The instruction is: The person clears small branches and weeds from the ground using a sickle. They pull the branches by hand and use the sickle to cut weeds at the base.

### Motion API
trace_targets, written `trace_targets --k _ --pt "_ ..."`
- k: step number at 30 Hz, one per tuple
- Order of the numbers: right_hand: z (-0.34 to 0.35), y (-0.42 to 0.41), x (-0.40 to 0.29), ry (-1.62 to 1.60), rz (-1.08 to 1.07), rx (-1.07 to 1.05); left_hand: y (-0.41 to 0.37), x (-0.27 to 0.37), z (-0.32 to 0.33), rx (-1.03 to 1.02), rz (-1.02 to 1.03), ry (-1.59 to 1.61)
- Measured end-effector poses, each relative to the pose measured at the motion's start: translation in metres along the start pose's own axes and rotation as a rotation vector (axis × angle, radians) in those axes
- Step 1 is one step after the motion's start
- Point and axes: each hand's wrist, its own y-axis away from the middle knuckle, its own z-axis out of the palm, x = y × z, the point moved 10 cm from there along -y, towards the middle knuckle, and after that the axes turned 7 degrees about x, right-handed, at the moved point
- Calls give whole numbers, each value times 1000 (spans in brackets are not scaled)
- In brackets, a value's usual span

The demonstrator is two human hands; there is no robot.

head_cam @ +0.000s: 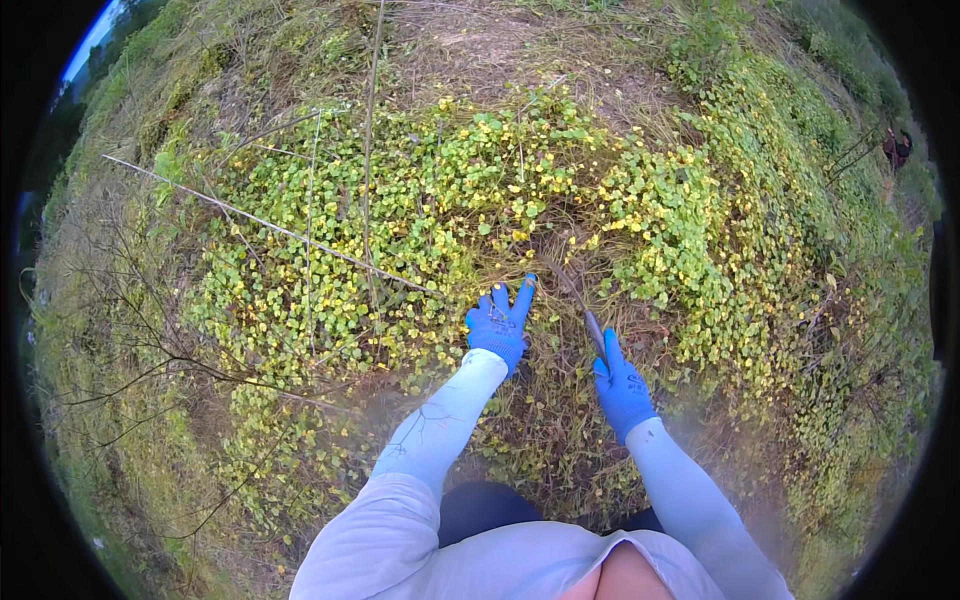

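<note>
My left hand (501,324), in a blue work glove, rests on the vines with its fingers spread. Yellowing stems (491,266) lie at its fingertips, and I see nothing gripped in it. My right hand (624,391), gloved alike, is closed around the handle of a long, slim hand tool (576,296), which looks like a sickle. Its narrow dark blade reaches forward and left into the tangled stems, where the tip is hard to make out. Low creeping vines (405,187) with small round green and yellow leaves spread ahead of both hands.
A pale thin stick (262,221) lies slantwise over the vines at left, near an upright dry stalk (369,150). Bare twigs (202,366) reach in from the left. Dry soil (480,45) shows farther ahead. Another person (896,148) is far off at right.
</note>
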Motion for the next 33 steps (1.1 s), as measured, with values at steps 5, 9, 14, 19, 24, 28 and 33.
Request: trace_targets --k 5,9,14,19,24,28,33 --pt "5 87 45 -6 -127 84 -20 -27 63 -96 -1 200" --pt "22 154 60 6 5 -89 13 -28 60 -208 101 217" --pt "51 284 170 -262 500 -349 71 -20 89 -469 125 177" --pt "-47 288 121 -43 271 -210 212 4 181 -766 500 162" --pt "-65 293 111 111 380 -219 200 10 171 -1044 470 189" --pt "-70 271 101 105 389 -237 157 33 157 -1067 -44 1025" --pt "-51 283 119 -91 380 -298 153 126 63 -1394 -332 1810"
